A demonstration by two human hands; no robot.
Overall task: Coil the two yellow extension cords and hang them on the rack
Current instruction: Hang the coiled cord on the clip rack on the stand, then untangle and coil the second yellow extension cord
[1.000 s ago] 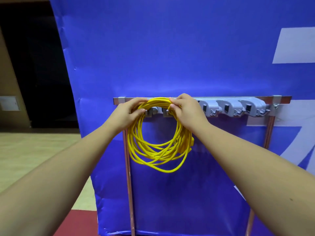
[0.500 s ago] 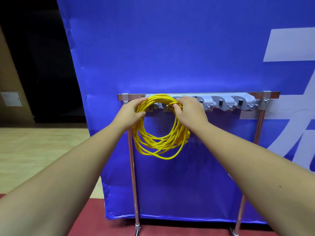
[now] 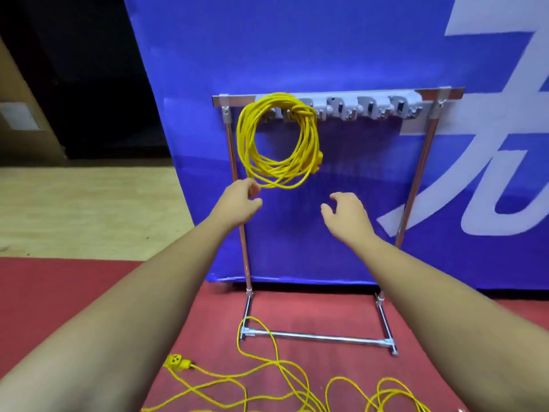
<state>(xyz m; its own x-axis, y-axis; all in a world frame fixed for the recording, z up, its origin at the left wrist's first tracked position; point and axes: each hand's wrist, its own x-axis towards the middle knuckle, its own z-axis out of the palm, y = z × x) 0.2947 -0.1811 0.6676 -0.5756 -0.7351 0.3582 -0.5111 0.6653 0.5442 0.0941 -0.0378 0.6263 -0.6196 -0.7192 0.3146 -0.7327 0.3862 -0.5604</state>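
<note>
l hand [image 3: 240, 200], r hand [image 3: 346, 215] loose, empty, below hung coil [image 3: 309, 144]; floor cord [image 3: 178, 361] cut off btm

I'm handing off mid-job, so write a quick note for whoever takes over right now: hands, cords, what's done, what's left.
Left hand: open, empty, just below the coiled cord. Right hand: open, empty, before the rack.
Done: coiled cord hangs at the rack's left end.
Second cord: loose on the red floor, socket end at left.
Left: coil it, hang it on the free grey hooks.
</note>
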